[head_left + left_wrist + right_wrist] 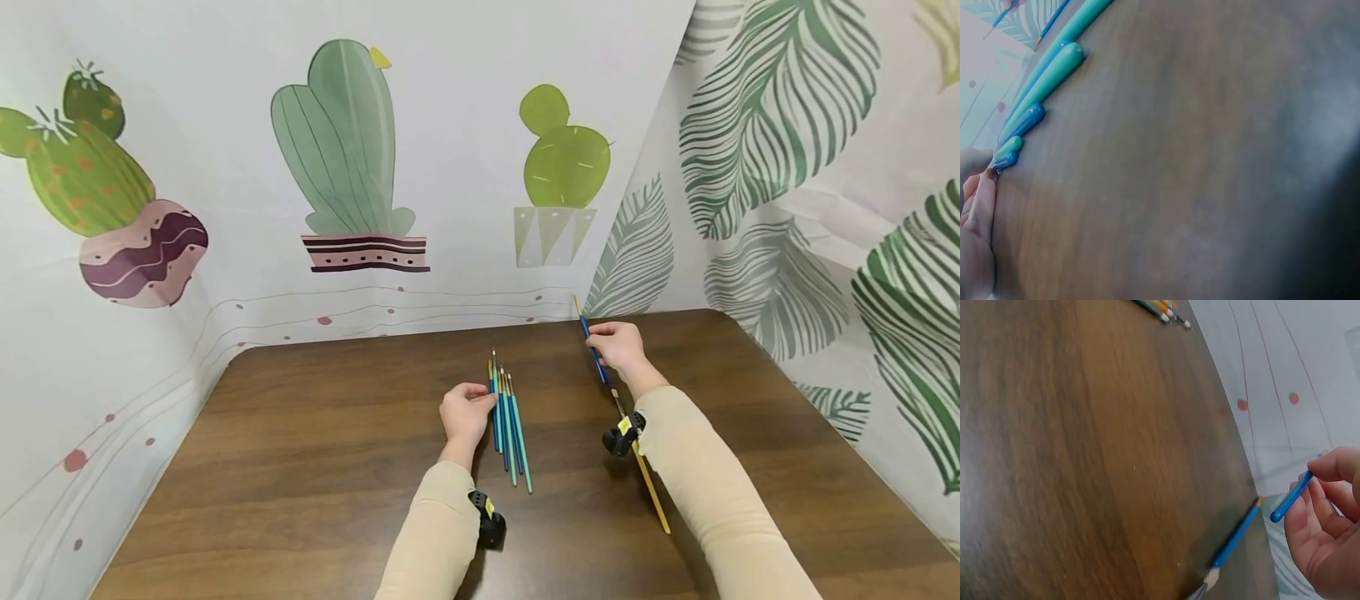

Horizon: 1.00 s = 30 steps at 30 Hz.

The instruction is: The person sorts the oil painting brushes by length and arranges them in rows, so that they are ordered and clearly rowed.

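Observation:
Several slim paintbrushes (517, 442) with blue and turquoise handles lie side by side near the table's middle, bristles pointing away. My left hand (465, 412) is at their left edge, thumb and finger pinching a blue brush (1007, 161) there. Farther back on the right, my right hand (618, 346) pinches a blue paintbrush (1293, 497), raised above the table with its handle end toward me. Below it lies another blue paintbrush (1238, 534). A yellow-handled paintbrush (651, 487) stretches toward me from there, partly hidden by the right wrist's camera.
The brown wooden table (315, 467) ends at a pale wall hanging (457, 167) printed with cacti, with leaf prints on the right. Black wrist cameras (489, 521) stick out from both sleeves, close over the tabletop.

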Available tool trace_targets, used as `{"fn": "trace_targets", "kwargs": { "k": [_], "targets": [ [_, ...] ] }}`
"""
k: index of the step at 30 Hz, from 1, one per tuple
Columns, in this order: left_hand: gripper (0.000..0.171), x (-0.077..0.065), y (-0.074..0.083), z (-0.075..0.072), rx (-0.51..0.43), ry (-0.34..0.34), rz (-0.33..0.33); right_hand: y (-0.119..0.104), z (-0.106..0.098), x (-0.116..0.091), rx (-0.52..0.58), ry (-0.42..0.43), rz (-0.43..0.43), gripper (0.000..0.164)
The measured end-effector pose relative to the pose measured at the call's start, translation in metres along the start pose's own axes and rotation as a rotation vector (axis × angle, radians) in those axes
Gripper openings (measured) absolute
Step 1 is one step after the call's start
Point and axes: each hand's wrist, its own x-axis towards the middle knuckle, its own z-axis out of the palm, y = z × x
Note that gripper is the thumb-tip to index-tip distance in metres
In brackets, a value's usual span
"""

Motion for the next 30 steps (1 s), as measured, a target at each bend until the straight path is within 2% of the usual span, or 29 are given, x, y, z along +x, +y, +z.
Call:
{"fn": "trace_targets", "kwargs": {
  "k": [14, 30],
  "targets": [
    [0.015, 0.000, -0.002, 0.001, 0.011, 0.015, 0.009, 0.021, -0.015, 0.013, -0.043, 0.036, 0.033, 0.035],
    [0.014, 0.000, -0.002, 0.001, 0.019, 0.033, 0.006, 0.033, -0.011, 0.018, -0.107, 0.052, 0.048, 0.034]
  ]
}}
